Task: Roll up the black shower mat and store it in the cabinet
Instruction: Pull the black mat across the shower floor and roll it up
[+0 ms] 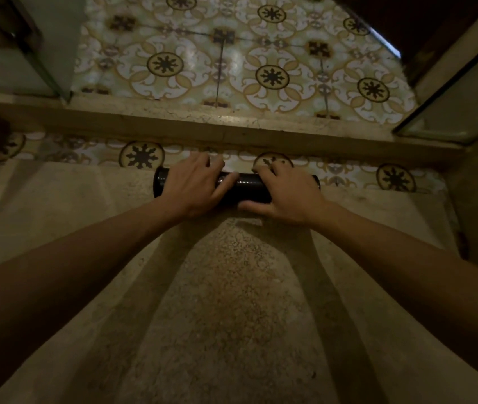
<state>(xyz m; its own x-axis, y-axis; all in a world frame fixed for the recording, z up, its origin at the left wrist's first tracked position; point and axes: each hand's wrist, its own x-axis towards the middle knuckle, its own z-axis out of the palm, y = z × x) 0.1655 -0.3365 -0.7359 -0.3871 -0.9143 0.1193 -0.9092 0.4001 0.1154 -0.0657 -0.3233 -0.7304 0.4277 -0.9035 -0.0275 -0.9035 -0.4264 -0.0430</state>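
The black shower mat (246,186) lies as a tight glossy roll across the far end of the beige stone shower floor (226,287), just before a strip of patterned tile. My left hand (194,188) rests over the roll's left half, fingers curled over its top. My right hand (286,193) covers the right half, thumb along the near side. Both ends of the roll stick out past my hands. No cabinet is recognisable in view.
A raised stone curb (232,126) crosses the view beyond the roll, with patterned floor tiles (243,59) behind it. A glass panel (459,94) stands at the right and another panel (27,53) at the left.
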